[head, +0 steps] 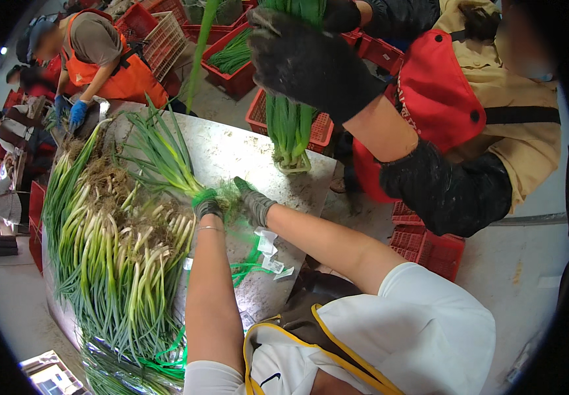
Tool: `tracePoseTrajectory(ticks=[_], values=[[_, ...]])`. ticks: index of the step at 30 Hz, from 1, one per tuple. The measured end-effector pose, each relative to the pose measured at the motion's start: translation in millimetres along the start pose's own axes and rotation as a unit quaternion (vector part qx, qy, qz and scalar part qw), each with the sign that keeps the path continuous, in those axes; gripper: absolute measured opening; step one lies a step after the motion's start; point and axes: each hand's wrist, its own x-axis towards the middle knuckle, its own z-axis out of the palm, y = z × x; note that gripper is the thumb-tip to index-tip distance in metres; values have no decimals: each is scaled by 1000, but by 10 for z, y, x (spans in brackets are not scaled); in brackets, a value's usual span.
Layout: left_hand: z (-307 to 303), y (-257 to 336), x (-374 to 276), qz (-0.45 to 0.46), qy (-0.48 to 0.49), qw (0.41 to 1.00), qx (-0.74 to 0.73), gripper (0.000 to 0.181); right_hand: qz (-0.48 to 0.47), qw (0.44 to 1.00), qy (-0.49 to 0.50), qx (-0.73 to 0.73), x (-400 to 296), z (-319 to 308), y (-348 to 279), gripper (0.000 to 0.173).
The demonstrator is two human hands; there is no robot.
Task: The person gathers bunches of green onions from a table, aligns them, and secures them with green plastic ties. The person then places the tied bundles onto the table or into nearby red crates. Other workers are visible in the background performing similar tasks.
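A bunch of green onions lies on the metal table, its leaves pointing away from me. My left hand, in a grey and green glove, is closed around its lower stems. Beside the fuzzy roots is my right hand in a similar glove, its fingers extended; it is apart from the stems, though contact with the roots is unclear. To the left spreads a large pile of green onions with roots on. Green ties with white tags lie near my forearms.
At the right, a co-worker's black-gloved hand holds an upright green onion bunch above the table. Another co-worker in an orange apron handles onions at the far left. Red crates stand behind the table, others at the right.
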Motion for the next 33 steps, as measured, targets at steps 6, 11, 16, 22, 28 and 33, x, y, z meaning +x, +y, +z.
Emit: tracePoseTrajectory(ticks=[6,11,16,22,28,33], values=[[-472,558,-380,-79,-170,977,-105,22,-27,996,-42,74,-105,50,313,97],[-1016,947,-1123,-98,-346,926,-112,28,-13,999,-36,23,144,205,257,93],[-1917,510,-959,-138,-283,945,-87,31,-85,975,-135,-155,730,554,180,62],[-2328,350,-1437,-113,-223,962,113,19,18,975,-213,-53,639,1136,542,53],[-2609,46,-1575,-5,-163,965,203,26,20,986,-165,-29,575,1258,1060,52],[-2831,3,-1597,-123,-212,969,-40,32,42,992,-108,-41,461,1121,1230,52]])
